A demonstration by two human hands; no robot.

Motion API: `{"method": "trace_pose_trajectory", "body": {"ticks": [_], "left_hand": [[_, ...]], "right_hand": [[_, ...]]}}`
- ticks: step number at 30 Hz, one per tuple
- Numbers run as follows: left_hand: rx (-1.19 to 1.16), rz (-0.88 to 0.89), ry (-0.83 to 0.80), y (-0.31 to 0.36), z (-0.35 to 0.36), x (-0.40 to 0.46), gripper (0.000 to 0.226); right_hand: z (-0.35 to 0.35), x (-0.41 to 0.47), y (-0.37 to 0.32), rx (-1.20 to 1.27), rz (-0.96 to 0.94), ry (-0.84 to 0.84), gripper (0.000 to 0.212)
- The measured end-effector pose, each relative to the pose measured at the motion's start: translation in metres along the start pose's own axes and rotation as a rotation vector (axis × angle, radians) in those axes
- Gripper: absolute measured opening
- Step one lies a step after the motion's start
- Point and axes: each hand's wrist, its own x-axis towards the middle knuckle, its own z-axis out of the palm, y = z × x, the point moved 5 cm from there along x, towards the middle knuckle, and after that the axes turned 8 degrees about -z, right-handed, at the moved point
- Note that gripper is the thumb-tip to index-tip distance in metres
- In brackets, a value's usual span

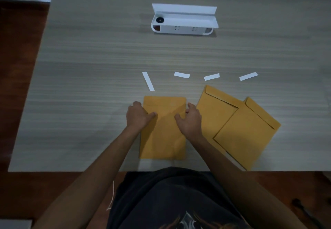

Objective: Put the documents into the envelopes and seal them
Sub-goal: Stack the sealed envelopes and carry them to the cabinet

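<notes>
**Near the worktop's front edge: hands press one envelope**

At 6 o'clock, left hand (138, 115) and right hand (189, 121) lie apart, fingers flat on a manila envelope (162, 139); contents hidden. At 3 o'clock, two overlapping envelopes (238, 128). Four white strips (181, 75) at 12.

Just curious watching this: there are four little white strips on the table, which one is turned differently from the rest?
The leftmost white strip, above the envelope under the hands. It stands nearly upright, pointing away from the person, while the other three strips lie roughly crosswise.
</notes>
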Motion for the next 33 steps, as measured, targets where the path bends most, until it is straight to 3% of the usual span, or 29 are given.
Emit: {"method": "trace_pose_trajectory", "body": {"ticks": [3,8,12,16,21,24,31,33], "left_hand": [[-0.113,-0.051,-0.001,-0.003,-0.002,0.001,0.074],[-0.183,-0.055,-0.063,-0.003,0.003,0.000,0.041],[-0.295,-0.068,-0.179,-0.001,0.005,0.000,0.039],[-0.346,0.055,-0.225,0.024,-0.007,-0.005,0.013],[-0.385,0.134,-0.245,0.066,-0.021,-0.012,0.016],[-0.350,0.161,-0.285,0.095,-0.008,-0.016,0.017],[-0.227,0.203,-0.371,0.151,0.050,-0.034,0.020],[-0.210,0.213,-0.383,0.160,0.064,-0.038,0.019]], "right_hand": [[0.002,0.005,0.004,0.022,0.055,0.018,0.075],[0.000,0.007,0.005,0.017,0.063,0.023,0.057],[-0.002,0.008,0.000,0.034,0.054,-0.008,0.051],[-0.016,0.010,-0.007,0.156,0.049,0.043,0.051],[-0.040,0.011,-0.006,0.380,0.169,0.049,0.043],[-0.061,0.011,0.006,0.283,0.175,0.109,0.042],[-0.126,-0.014,0.055,-0.042,-0.053,0.389,0.030],[-0.138,-0.023,0.069,-0.087,-0.091,0.403,0.025]]}}
